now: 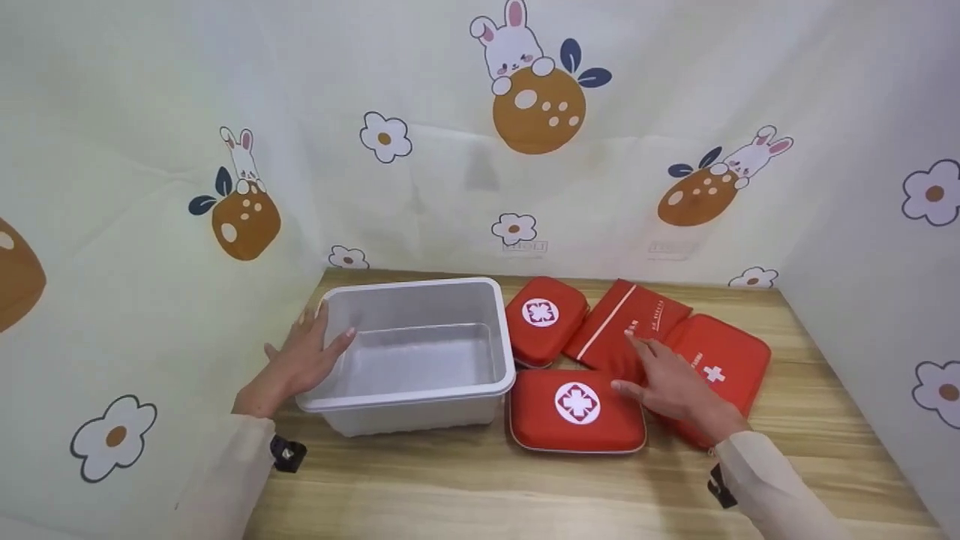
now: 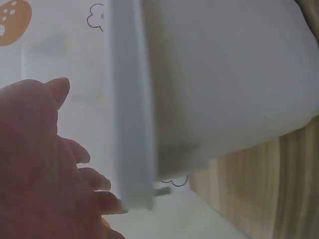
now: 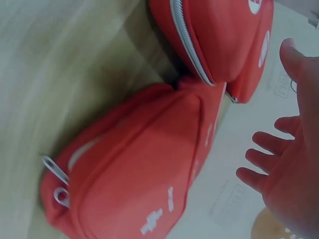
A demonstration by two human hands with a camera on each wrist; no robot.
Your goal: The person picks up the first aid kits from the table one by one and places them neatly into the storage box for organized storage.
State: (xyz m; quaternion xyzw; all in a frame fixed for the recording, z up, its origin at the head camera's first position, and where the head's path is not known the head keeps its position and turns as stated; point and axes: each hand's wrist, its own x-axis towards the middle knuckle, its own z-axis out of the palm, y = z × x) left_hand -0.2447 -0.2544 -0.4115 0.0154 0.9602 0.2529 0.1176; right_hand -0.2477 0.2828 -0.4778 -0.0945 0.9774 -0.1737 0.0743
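An empty pale grey plastic bin (image 1: 420,397) stands left of centre on the table. My left hand (image 1: 304,356) is at the bin's left rim with its fingers spread; in the left wrist view the bin's rim (image 2: 132,109) is close beside the fingertips. My right hand (image 1: 675,382) hovers over red first-aid cases, fingers extended, holding nothing. Below its thumb lies a zipped red case (image 1: 547,416) with a round white cross badge. Behind that is a similar smaller case (image 1: 559,330). A flat red pouch (image 1: 611,322) with a white stripe partly overlaps a red case (image 1: 739,352) with a white cross.
The wood-grain table (image 1: 420,487) is enclosed by pale cloth walls (image 1: 420,202) printed with rabbits, oranges and flowers. The cases lie close together just right of the bin. A zipper pull (image 3: 56,170) sticks out from the cross-marked case.
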